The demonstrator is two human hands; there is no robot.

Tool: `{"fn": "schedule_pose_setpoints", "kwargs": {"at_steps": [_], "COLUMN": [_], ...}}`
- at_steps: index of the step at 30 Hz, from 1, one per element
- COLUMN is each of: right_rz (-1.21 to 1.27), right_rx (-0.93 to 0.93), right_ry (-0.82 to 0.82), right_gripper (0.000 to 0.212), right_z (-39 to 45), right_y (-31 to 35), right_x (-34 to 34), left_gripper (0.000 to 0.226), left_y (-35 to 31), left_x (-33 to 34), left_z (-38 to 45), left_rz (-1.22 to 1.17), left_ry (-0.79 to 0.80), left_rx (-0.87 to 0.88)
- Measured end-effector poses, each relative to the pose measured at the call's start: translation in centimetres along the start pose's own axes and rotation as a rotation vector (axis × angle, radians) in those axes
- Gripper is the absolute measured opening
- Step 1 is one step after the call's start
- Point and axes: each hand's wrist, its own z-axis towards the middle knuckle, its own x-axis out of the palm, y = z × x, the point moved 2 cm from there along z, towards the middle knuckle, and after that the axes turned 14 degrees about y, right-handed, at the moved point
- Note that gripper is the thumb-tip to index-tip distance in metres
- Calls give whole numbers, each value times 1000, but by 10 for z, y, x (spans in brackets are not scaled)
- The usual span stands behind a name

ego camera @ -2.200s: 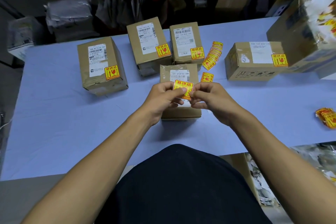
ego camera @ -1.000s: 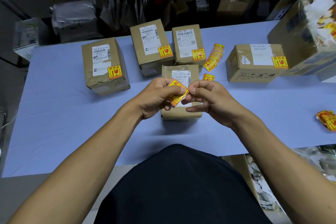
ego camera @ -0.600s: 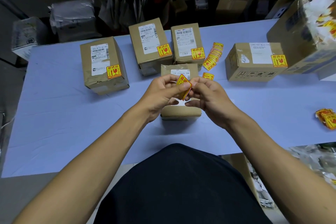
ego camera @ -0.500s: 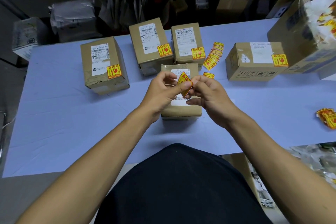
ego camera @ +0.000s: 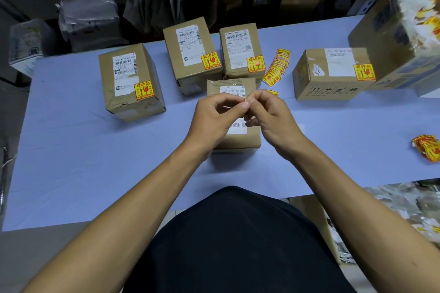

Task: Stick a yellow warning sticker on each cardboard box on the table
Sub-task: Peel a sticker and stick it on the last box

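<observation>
Left hand (ego camera: pixel 215 116): fingers curled in, thumb and forefinger pinched together on a thin pale edge, apparently the sticker (ego camera: pixel 228 107) seen edge-on; yellow face not visible. Right hand (ego camera: pixel 269 114): fingers bunched, tips pressed together against the left thumb tip, gripping the same spot. Cannot tell whether backing and sticker are separated.

Both hands raised above the near cardboard box (ego camera: pixel 234 135), which lies flat on the blue table (ego camera: pixel 71 162), white shipping label up, no yellow sticker visible on the exposed part; middle of the lid hidden by the hands.

Four other boxes behind, each showing a yellow warning sticker at the corner of its label: left box (ego camera: pixel 129 81), two upright boxes (ego camera: pixel 190 54) and (ego camera: pixel 239 51) side by side, touching or nearly so, and a low box (ego camera: pixel 331 74) to the right. Fanned strip of spare stickers (ego camera: pixel 276 66) on the table between the upright pair and the low box. Second small heap of stickers (ego camera: pixel 427 147) at the right table edge.

Forearms bare, converging from lower left and lower right, wrists slightly bent inward, knuckles up. Hands meeting at the centre line, over the far half of the near box.
</observation>
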Motion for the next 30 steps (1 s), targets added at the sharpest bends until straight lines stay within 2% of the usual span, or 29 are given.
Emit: {"fn": "schedule_pose_setpoints", "kwargs": {"at_steps": [8, 13, 20, 24, 30], "right_rz": [6, 36, 4, -117, -158], "right_rx": [60, 188, 396, 534, 554], "right_ry": [-7, -174, -303, -289, -304], "right_gripper": [22, 22, 19, 19, 15], "right_z": [-4, -5, -10, -9, -18], "right_y": [-18, -45, -95, -123, -137], "right_x": [-12, -38, -78, -87, -93], "left_gripper": [17, 18, 18, 18, 17], "left_y": [10, 19, 22, 25, 33], "left_x": [11, 9, 1, 1, 3], "left_z": [4, 6, 6, 5, 1], "left_rz": [28, -52, -87, -73, -55], "left_ry": [-68, -202, -250, -268, -274], "left_rx": [-121, -253, -335, -373, -430]}}
